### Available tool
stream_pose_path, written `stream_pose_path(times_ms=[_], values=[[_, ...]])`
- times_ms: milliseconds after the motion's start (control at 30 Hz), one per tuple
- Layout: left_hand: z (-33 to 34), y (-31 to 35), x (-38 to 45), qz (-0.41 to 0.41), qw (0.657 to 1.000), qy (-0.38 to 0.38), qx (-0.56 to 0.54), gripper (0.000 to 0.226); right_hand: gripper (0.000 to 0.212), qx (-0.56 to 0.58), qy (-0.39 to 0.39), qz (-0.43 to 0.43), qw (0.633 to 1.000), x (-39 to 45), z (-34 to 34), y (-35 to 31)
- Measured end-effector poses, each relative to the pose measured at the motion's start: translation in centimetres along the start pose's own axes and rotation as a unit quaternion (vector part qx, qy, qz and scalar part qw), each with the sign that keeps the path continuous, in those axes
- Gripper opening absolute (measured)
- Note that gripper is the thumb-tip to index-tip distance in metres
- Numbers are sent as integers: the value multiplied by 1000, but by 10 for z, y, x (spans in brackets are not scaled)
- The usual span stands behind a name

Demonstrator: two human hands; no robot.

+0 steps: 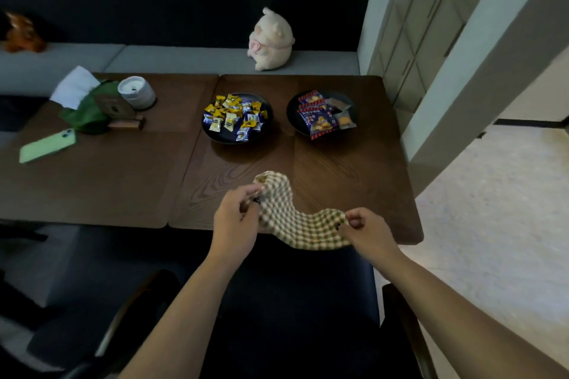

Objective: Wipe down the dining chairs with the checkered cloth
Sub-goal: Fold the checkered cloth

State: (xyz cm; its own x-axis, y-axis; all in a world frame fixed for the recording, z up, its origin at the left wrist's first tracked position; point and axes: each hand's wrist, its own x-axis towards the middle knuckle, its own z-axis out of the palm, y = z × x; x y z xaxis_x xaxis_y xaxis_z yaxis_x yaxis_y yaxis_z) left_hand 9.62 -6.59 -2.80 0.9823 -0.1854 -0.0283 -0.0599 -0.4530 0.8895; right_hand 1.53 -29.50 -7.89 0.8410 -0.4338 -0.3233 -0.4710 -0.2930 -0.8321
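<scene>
1. Left hand (234, 218) pinches one end of checkered cloth (289, 215), fingers curled.
2. Right hand (368, 232) pinches other end.
3. Cloth sags btwn hands, over near edge of dark wood table (123, 181), above dark chair (301, 301).

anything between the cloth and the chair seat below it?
Nothing visible. Both hands, left and right, hold the cloth over the table edge; the dark chair seat lies directly below, bare.

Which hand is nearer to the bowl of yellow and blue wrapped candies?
Left. The left hand pinches the checkered cloth just below the candy bowl, slightly right of its centre. The right hand grips the cloth's other end, farther right, nearer the table's front edge.
</scene>
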Motion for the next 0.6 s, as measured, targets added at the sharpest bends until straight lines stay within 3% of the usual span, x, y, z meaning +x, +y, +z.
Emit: stream_pose_path(times_ms=[133, 333, 433, 600], values=[[-29, 43, -26, 122, 993, 2, 9, 52, 23, 22, 5, -59, 998, -25, -5, -44], [-68, 96, -63, 210, 977, 11, -33, 46, 52, 41, -31, -289, 956, -98, -17, -123], [-88, 115, -89, 250, 967, -7, -50, 42, 43, 41, 0, -371, 928, -147, -21, -146], [-127, 132, -142, 323, 945, -27, -47, 46, 23, 98, 97, -391, 910, -227, -19, -162]])
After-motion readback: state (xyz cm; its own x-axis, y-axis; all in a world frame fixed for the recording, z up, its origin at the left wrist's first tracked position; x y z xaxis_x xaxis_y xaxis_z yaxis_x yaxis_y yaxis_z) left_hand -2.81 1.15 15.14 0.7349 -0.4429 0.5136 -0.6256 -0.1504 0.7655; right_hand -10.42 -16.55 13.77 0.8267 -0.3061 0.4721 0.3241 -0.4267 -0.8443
